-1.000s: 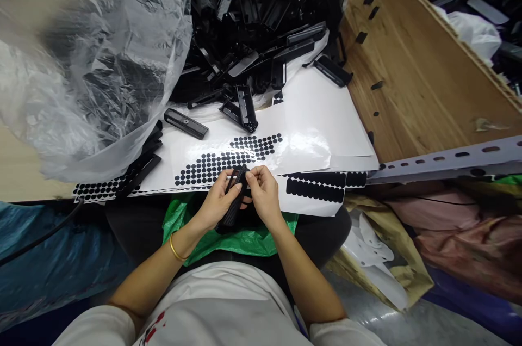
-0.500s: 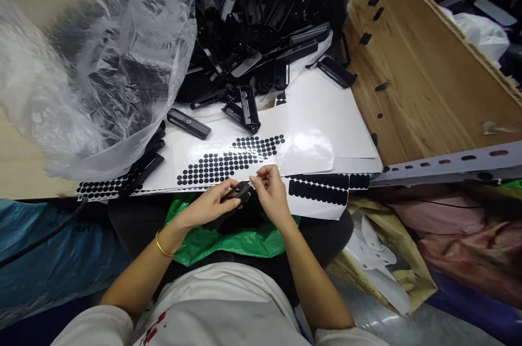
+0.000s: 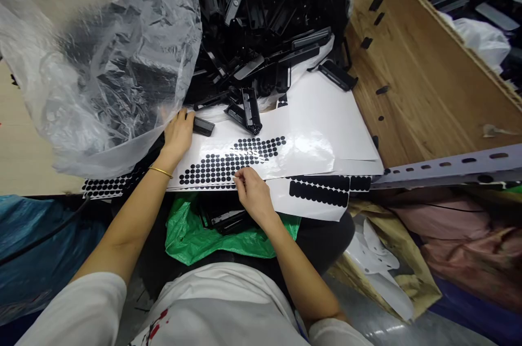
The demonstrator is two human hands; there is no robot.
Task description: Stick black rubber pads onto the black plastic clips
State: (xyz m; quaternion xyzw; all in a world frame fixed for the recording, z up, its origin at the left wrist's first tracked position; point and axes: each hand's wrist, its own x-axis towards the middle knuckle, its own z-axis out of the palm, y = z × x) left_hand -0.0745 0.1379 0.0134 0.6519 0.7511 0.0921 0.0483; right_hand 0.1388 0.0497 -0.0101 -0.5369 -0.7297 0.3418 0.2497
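My left hand (image 3: 178, 136) reaches over the table, its fingers curled over the near end of a black plastic part (image 3: 203, 127) with a ribbed surface; the hand covers the rest of that part. Lower down, my right hand (image 3: 255, 193) has thumb and forefinger pinched together at the edge of a white sheet of round black stickers (image 3: 216, 168). Whatever lies between those fingertips is too small to make out. Below the table edge, a green bag (image 3: 183, 242) on my lap holds black plastic parts (image 3: 228, 220).
A large heap of black plastic parts (image 3: 269, 25) fills the back. Clear plastic sheeting (image 3: 134, 63) hangs at the left. A wooden panel (image 3: 424, 63) walls the right side, above a slotted metal strip (image 3: 448, 161). More sticker strips (image 3: 318, 191) overhang the front edge.
My left hand has left the black part held above the green bag and moved up and left to another one on the table. My right hand has shifted slightly left onto the sticker sheet.
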